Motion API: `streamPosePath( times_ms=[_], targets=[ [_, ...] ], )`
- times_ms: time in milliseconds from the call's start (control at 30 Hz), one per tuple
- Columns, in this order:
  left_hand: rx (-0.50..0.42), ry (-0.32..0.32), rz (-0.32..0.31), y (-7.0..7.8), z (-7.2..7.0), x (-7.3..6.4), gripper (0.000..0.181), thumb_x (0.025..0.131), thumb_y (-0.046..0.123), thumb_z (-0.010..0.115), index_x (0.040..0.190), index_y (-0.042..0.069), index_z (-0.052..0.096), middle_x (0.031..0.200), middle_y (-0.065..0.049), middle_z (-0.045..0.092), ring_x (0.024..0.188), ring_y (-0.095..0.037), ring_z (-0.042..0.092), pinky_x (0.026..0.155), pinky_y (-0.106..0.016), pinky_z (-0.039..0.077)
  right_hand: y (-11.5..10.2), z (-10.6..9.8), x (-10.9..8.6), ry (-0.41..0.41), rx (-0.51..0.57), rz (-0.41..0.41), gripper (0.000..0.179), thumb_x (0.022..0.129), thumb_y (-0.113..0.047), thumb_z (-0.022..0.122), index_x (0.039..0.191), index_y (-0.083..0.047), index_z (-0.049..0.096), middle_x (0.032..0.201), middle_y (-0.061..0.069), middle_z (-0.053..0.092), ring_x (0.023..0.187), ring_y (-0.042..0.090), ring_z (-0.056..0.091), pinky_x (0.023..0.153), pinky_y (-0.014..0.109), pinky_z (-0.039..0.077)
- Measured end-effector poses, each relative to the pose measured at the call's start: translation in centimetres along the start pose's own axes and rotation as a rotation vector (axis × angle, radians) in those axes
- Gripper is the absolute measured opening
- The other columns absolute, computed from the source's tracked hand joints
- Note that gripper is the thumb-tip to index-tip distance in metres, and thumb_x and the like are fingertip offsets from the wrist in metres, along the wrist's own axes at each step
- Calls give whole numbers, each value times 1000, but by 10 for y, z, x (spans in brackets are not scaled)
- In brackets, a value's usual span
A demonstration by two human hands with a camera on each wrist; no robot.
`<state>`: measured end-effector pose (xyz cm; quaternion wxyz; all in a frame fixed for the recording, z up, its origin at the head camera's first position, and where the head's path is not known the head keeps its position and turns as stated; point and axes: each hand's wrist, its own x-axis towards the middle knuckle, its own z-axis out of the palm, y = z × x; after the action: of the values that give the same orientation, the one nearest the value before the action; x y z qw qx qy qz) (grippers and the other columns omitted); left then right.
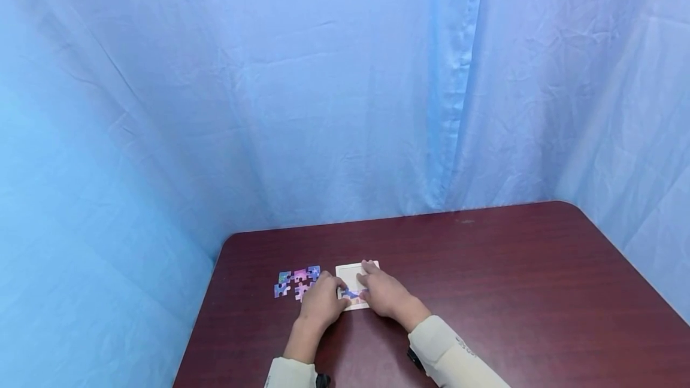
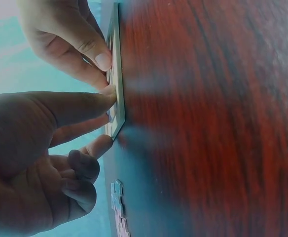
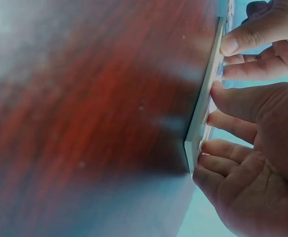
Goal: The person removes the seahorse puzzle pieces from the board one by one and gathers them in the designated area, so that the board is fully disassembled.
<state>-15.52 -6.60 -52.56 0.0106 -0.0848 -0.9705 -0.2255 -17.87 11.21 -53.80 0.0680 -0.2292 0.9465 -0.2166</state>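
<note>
- Puzzle tray (image 1: 349, 273), pale-rimmed and close to square, is lying on the dark red table (image 1: 485, 268) right between the person's two hands; I am finding no clearly longer side, but its side edges are running away from the person.
- Left hand (image 1: 321, 299) is gripping the tray's near left corner, the thumb pressing on the near rim and the last two fingers curling in toward the palm.
- Right hand (image 1: 387, 294) is gripping the tray's right side, its thumb resting over the near part and its fingers spreading along the right rim.
- Strip of coloured picture (image 1: 353, 294) is filling the tray's near end, with pale floor showing beyond it.
- Loose puzzle pieces (image 1: 300, 276) are sitting in a small cluster to the left of the tray; the left hand is the nearer one and is partly covering the closest piece.
- Dark lettering (image 1: 465, 346) is marking the right sleeve (image 1: 450, 361), to the tray's near right, but it is looking too small to read; I am spotting no readable brand on the tray or pieces.
</note>
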Motion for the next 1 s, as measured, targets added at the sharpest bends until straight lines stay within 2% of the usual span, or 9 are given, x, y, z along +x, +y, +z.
streamPosePath(
  times_ms=[300,533,833,1000],
  targets=[
    [-14,9,3,-3,2,2,26,80,17,91,100,8,77,95,-6,65,75,-17,60,69,-39,54,-1,-1,4,-25,6,35,45,100,-14,71,140,4,64,163,26,45,155,40,42,122,50,41],
    [-77,-12,14,-3,2,2,26,82,13,88,98,9,69,91,-5,64,75,-15,58,67,-35,49,-2,-4,3,-12,14,33,44,98,-12,73,137,7,65,161,28,47,153,41,45,120,50,43],
    [-119,-45,49,-3,-4,-2,25,87,11,84,93,13,59,74,4,56,65,-10,48,59,-29,39,-4,-6,2,-24,-7,29,44,97,-12,73,137,6,66,161,29,46,153,42,44,120,50,43],
    [-152,-40,59,-5,-8,-2,18,93,13,79,92,14,62,75,5,57,67,-9,49,62,-27,41,-5,-7,2,-16,-31,14,43,97,-11,73,136,7,66,160,30,47,152,42,46,119,49,44]
  ],
)
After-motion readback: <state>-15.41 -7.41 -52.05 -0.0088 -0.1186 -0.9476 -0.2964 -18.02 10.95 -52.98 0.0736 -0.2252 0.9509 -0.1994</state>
